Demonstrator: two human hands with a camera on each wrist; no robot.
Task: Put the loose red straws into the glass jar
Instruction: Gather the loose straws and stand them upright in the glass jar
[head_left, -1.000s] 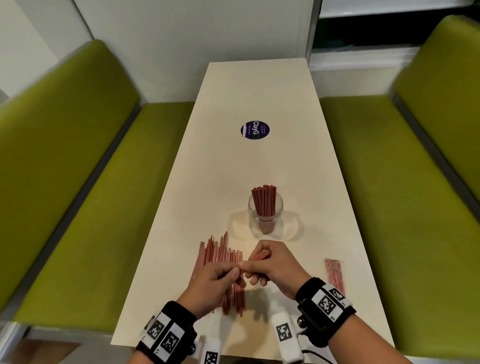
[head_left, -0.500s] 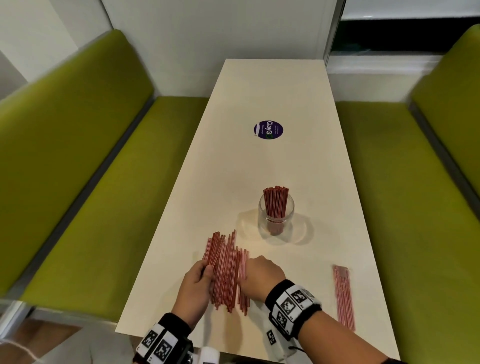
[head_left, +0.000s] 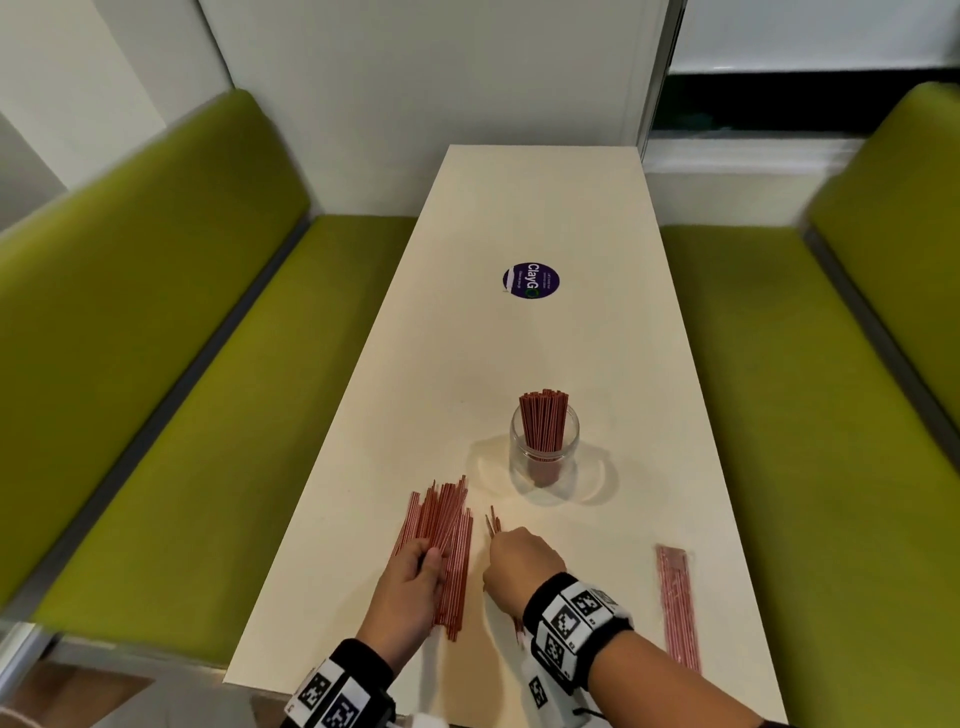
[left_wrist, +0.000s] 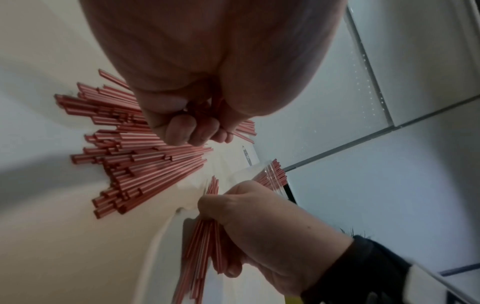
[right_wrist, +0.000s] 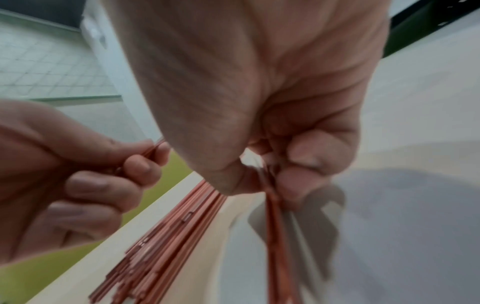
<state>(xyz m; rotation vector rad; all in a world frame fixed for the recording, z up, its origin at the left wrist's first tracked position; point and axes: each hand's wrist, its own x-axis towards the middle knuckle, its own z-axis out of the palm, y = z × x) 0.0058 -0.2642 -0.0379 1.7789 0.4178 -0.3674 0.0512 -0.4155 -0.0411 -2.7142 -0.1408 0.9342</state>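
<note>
Few straws (head_left: 492, 521) have been split off the pile (head_left: 441, 540) by the right hand (head_left: 522, 564), now gripped; pile straws are pinched by the left hand (head_left: 410, 577); jar (head_left: 544, 447), frame centre, awaits them.

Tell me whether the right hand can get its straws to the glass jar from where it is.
Probably yes. The right hand grips a small bunch of straws, and only bare table lies between it and the glass jar, whose mouth has room beside its straws.
</note>
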